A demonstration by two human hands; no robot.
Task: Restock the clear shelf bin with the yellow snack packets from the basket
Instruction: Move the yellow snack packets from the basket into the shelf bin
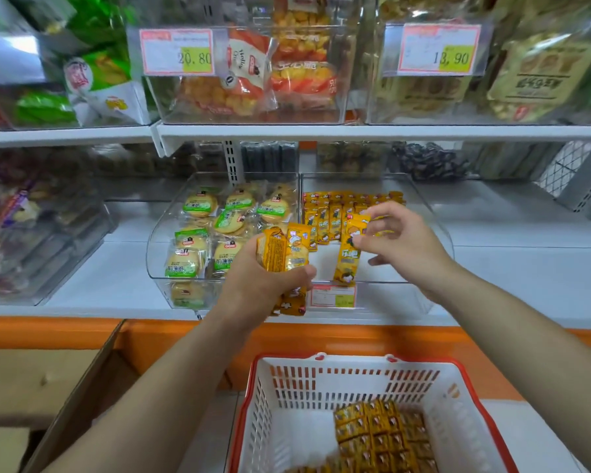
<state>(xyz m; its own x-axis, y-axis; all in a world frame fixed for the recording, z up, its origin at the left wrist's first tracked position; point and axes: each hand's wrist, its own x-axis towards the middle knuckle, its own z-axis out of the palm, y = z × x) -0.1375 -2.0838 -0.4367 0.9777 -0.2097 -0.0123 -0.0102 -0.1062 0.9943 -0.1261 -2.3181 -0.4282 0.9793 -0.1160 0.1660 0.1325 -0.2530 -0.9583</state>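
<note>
Right hand (401,242) pinches one packet (348,254) over bin (434,230); left hand (263,278) grips bundle (282,249); best stood upright beside row (335,213).

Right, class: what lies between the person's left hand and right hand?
In the head view, a single yellow snack packet hangs there, pinched at its top by the right hand; the left hand grips a bundle of packets.

Snack packets (335,213) stand at the back of the bin (389,292), the cookie bin (157,257) just left of it, the basket (355,358) before it.
</note>
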